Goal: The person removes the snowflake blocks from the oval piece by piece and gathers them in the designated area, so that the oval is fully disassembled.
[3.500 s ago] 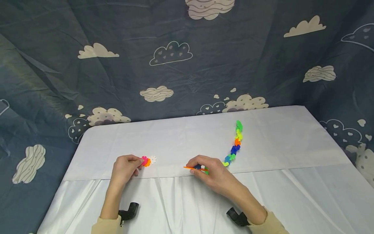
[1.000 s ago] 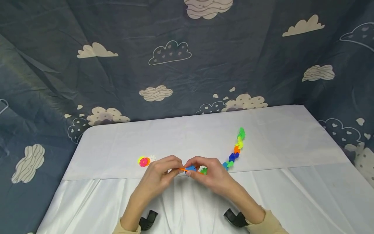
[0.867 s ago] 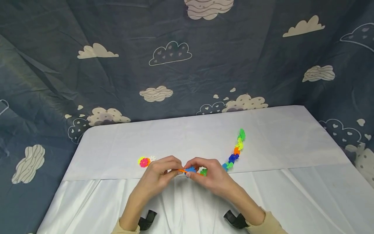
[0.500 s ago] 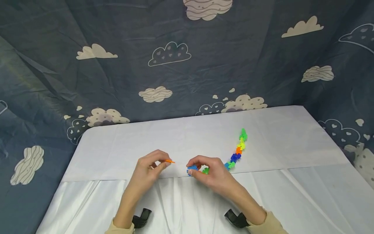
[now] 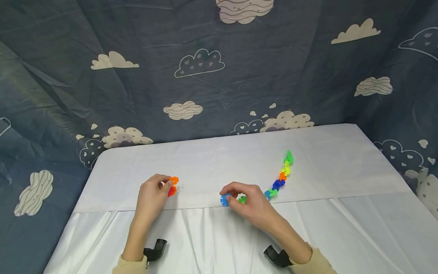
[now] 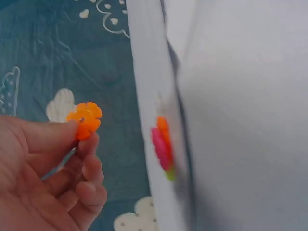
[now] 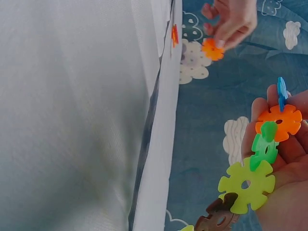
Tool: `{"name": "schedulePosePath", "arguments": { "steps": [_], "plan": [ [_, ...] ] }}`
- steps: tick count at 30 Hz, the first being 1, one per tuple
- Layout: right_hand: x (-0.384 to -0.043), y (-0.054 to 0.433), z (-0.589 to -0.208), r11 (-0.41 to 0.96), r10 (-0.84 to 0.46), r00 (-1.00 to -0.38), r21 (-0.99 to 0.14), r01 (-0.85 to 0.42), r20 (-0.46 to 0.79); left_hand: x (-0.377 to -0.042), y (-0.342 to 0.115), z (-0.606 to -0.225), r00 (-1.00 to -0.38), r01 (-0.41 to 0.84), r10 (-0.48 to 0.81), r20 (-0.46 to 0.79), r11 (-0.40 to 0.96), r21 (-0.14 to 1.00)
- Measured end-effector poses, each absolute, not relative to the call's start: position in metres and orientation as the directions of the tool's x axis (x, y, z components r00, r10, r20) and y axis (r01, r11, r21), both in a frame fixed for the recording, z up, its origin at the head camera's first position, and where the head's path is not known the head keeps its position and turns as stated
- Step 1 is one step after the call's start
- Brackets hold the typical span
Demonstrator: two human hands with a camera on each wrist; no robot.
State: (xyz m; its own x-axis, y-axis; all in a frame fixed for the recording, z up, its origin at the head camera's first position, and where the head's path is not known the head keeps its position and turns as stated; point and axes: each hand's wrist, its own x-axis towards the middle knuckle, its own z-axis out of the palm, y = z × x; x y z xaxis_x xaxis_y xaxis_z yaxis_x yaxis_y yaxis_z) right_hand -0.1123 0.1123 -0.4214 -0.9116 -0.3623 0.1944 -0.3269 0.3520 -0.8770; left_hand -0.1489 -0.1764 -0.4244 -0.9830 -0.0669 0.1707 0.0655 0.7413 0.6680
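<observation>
My left hand point(image 5: 150, 196) pinches a loose orange snowflake disc point(image 6: 88, 115) between thumb and forefinger, just above the tabletop. Below it lies a small pile with a pink disc point(image 6: 161, 148), an orange one and a yellow-green one. Near the middle, my right hand point(image 5: 251, 201) grips one end of a chain of interlocked snowflake discs point(image 5: 278, 183). A blue disc point(image 5: 224, 199) sticks out at its fingertips. In the right wrist view, an orange disc point(image 7: 286, 117), a green disc point(image 7: 263, 153) and a yellow-green disc point(image 7: 246, 184) follow along the chain, partly against the palm.
A whitish clear disc point(image 5: 181, 187) lies right of the pile. The chain curves away to the back right over the white tablecloth point(image 5: 219, 163). Behind the table hangs a dark cloud-print cloth point(image 5: 150, 91). Black wrist mounts point(image 5: 278, 257) sit by the forearms.
My left hand has drawn away from the chain end and moved left to the pile, carrying the orange disc. The right hand stays nearly in place; the blue disc has turned. The chain's far end shifted slightly right.
</observation>
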Motion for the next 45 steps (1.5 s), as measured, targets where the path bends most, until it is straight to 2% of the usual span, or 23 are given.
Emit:
{"name": "schedulePosePath", "arguments": {
  "steps": [4,11,24,28,35,45],
  "plan": [
    [-0.112,0.113,-0.421,0.352,-0.372,-0.911,-0.881,-0.316,0.178,-0.153,-0.183,-0.431,-0.984,-0.024,-0.136,0.117,0.746,0.665],
    [-0.112,0.113,-0.422,0.361,-0.381,-0.909,-0.878,-0.316,0.170,-0.156,-0.191,-0.438,-0.977,-0.084,-0.191,0.090,0.742,0.665],
    [-0.112,0.112,-0.422,0.376,-0.385,-0.908,-0.870,-0.319,0.167,-0.155,-0.192,-0.435,-0.979,-0.061,-0.172,0.109,0.758,0.649],
    [-0.113,0.112,-0.423,0.370,-0.390,-0.904,-0.868,-0.331,0.178,-0.150,-0.180,-0.427,-0.989,0.016,-0.090,0.121,0.736,0.677],
    [-0.113,0.111,-0.422,0.371,-0.385,-0.901,-0.860,-0.351,0.201,-0.133,-0.140,-0.409,-0.982,0.190,0.133,0.137,0.648,0.738],
    [-0.114,0.110,-0.421,0.337,-0.376,-0.888,-0.854,-0.396,0.264,-0.116,-0.107,-0.408,-0.921,0.267,0.385,0.067,0.494,0.828]
  ]
}}
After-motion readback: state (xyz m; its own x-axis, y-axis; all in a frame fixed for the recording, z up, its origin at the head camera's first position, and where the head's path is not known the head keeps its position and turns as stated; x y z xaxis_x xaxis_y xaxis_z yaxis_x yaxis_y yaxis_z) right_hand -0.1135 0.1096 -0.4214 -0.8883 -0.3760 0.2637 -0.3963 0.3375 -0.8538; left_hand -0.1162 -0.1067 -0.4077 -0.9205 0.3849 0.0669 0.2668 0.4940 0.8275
